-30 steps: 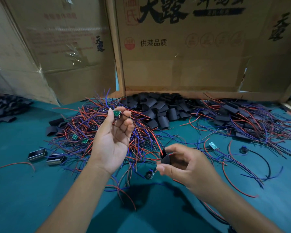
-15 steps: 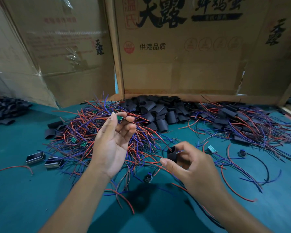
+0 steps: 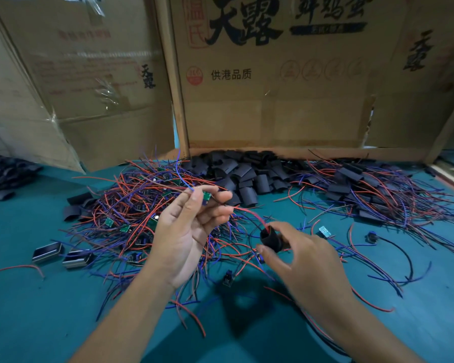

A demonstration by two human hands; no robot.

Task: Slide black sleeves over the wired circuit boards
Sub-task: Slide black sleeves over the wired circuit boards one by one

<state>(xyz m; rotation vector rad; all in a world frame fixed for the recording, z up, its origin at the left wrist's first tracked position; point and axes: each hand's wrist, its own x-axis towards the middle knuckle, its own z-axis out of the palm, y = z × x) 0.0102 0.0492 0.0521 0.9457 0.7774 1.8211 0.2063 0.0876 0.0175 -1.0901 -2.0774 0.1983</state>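
The left hand (image 3: 186,231) pinches a green circuit board (image 3: 206,197) while the right hand (image 3: 302,258) grips a black sleeve (image 3: 270,238) threaded on its red wire (image 3: 252,214).

A small assembly workshop: heaped wired boards (image 3: 131,205), black sleeves (image 3: 247,176), cardboard cartons (image 3: 273,100) walling a teal bench (image 3: 37,310).

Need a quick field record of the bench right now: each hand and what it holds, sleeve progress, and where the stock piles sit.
left hand: left hand pinches a green circuit board at the fingertips, palm up
right hand: right hand grips a black sleeve
sleeve progress: red wire enters the sleeve mouth; sleeve not yet over the board
unsleeved stock: wired boards pile left of centre
empty sleeves: sleeve pile at the cardboard wall
sleeved wired pieces: right pile
surface: teal table
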